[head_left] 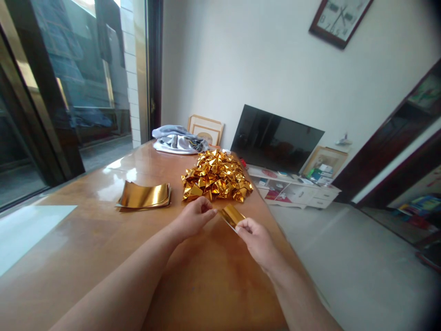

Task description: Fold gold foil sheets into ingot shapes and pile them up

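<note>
Both forearms are bare to the left hand (193, 218) and right hand (255, 236) (no sleeves, rings or watch).

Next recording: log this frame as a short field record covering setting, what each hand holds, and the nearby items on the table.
setting: indoor room, wooden table beside a glass door
left hand: fingers pinch the left end of a gold foil sheet
right hand: fingers pinch the sheet's right end
sheet state: held just above the table, partly folded
folded pieces: heap of folded gold foil beyond the hands
flat stock: stack of flat gold sheets to the left
far end: bundled cloth
background: dark television, wall clock
</note>
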Tool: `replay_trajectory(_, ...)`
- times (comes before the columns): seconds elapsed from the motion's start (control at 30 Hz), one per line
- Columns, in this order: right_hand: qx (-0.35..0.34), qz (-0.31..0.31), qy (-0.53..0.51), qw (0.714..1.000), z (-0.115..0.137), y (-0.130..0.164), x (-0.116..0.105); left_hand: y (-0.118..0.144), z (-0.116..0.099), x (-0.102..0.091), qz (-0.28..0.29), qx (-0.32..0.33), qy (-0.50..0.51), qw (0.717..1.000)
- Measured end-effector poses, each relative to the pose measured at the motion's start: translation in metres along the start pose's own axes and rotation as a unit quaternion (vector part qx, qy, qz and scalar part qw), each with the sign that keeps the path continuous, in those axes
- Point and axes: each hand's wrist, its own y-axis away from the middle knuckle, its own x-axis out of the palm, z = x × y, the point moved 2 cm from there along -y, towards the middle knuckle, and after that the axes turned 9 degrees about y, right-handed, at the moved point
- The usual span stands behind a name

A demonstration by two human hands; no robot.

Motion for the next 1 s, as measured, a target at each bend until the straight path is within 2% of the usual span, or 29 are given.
replay_trajectory(0.07, 0.005, -0.019, -0.054, 0.998, 0.005, 0.002, 0.003, 0.004, -0.005, 0.0, 0.008, -0.036, 0.063, 0.997)
replay_trajectory(0.13, 0.002, -0.03, -0.092, 0.995, 0.008, 0.004, 0.008, 0.008, -0.009, 0.003, 0.047, -0.059, 0.114, 0.991)
replay_trajectory(0.27, -0.005, -0.018, -0.138, 0.99, 0.014, 0.009, 0.023, 0.011, -0.011, 0.01, 0.108, -0.056, 0.188, 0.975)
replay_trajectory(0.47, -0.017, 0.021, -0.138, 0.99, 0.021, 0.014, 0.034, 0.006, -0.008, 0.011, 0.101, -0.026, 0.249, 0.963)
replay_trajectory(0.6, -0.035, 0.003, -0.114, 0.993, 0.021, 0.014, 0.028, 0.005, -0.011, 0.012, 0.089, 0.006, 0.261, 0.961)
replay_trajectory(0.77, -0.069, -0.035, -0.069, 0.995, 0.028, 0.015, 0.019, 0.004, -0.01, 0.011, 0.031, 0.069, 0.175, 0.982)
replay_trajectory(0.87, -0.122, -0.114, 0.001, 0.986, 0.04, 0.016, 0.01, 0.006, -0.014, 0.008, 0.013, 0.114, 0.048, 0.992)
replay_trajectory(0.93, -0.157, -0.158, 0.061, 0.973, 0.051, 0.017, 0.005, 0.01, -0.022, 0.006, 0.017, 0.157, -0.067, 0.985)
replay_trajectory(1.0, -0.197, -0.171, 0.121, 0.958, 0.061, 0.017, 0.001, 0.015, -0.032, 0.005, 0.024, 0.21, -0.16, 0.964)
